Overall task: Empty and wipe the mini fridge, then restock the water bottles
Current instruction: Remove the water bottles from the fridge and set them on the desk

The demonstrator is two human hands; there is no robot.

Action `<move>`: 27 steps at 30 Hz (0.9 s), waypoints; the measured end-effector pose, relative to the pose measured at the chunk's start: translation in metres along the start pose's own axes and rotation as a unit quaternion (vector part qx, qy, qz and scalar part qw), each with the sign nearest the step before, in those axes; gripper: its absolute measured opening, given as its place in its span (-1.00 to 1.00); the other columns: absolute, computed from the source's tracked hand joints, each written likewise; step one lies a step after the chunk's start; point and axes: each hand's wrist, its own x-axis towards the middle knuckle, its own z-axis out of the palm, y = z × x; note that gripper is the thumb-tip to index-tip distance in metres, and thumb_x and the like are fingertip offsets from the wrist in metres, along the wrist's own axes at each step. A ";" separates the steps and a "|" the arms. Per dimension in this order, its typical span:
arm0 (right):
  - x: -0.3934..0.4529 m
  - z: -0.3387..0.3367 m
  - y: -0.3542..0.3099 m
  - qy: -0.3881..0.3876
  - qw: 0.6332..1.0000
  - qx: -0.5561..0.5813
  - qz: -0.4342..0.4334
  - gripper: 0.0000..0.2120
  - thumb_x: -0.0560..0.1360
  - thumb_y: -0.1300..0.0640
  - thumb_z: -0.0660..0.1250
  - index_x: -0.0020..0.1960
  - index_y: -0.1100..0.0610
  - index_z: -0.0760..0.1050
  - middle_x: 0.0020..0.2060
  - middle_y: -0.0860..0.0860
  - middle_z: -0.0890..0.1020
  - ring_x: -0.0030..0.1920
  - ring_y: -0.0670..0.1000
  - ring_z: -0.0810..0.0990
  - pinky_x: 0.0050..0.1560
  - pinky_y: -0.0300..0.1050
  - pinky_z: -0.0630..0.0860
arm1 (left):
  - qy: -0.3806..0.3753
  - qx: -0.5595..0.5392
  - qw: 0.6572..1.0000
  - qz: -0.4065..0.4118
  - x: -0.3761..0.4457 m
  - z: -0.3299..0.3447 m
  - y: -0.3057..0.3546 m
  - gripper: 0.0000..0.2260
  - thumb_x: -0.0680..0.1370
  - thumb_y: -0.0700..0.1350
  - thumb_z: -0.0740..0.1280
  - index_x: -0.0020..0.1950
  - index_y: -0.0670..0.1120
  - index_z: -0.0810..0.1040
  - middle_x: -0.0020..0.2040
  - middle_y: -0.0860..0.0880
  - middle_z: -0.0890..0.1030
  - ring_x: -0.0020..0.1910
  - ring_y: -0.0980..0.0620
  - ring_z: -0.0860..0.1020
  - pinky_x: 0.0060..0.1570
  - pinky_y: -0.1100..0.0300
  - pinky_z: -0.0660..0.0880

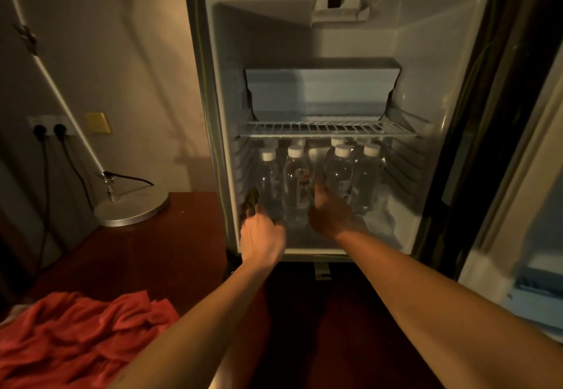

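Observation:
The mini fridge (441, 90) stands open in front of me. Several clear water bottles with white caps (297, 187) stand on its floor under a white wire shelf (326, 129). My left hand (262, 236) reaches in at the lower left and its fingers curl round the base of the leftmost bottle (268, 184). My right hand (330, 212) reaches in beside the front middle bottle, thumb up against it; its fingers are hidden behind the hand.
The fridge door (536, 193) hangs open at the right. A red cloth (76, 337) lies on the dark wooden surface (158, 254) at lower left, next to a lamp base (132, 207). Wall sockets with plugged cords (50, 129) are at far left.

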 end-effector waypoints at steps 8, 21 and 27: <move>0.018 0.018 0.001 0.068 0.997 -0.043 -0.015 -0.23 0.50 0.40 0.16 0.59 0.08 -0.09 0.22 0.33 0.45 0.01 0.28 0.57 -0.16 -0.07 0.35 | 0.015 -0.036 0.999 0.011 0.009 0.010 -0.014 -0.57 0.54 -0.16 0.28 0.39 -0.20 0.31 0.28 -0.24 0.50 0.20 -0.27 0.52 0.18 -0.11 0.50; 0.024 0.026 0.018 0.125 0.990 -0.050 -0.048 -0.80 0.57 0.25 0.18 0.17 0.22 0.47 -0.19 0.24 0.62 -0.18 0.25 0.61 -0.27 -0.08 0.34 | -0.010 0.065 0.992 0.108 -0.001 0.012 -0.022 -0.41 0.51 -0.27 0.30 0.49 -0.09 0.15 0.46 -0.11 0.07 0.19 -0.32 0.46 0.00 -0.09 0.54; -0.006 0.012 0.011 0.084 0.995 -0.036 -0.048 -0.76 0.60 0.04 0.13 0.23 0.06 0.38 -0.01 0.13 0.63 -0.03 0.19 0.62 -0.18 -0.08 0.34 | -0.043 0.157 0.980 0.115 0.018 0.002 -0.024 -0.25 0.51 -0.25 0.28 0.61 0.04 0.01 0.57 0.07 -0.32 0.06 -0.31 0.56 -0.19 0.00 0.49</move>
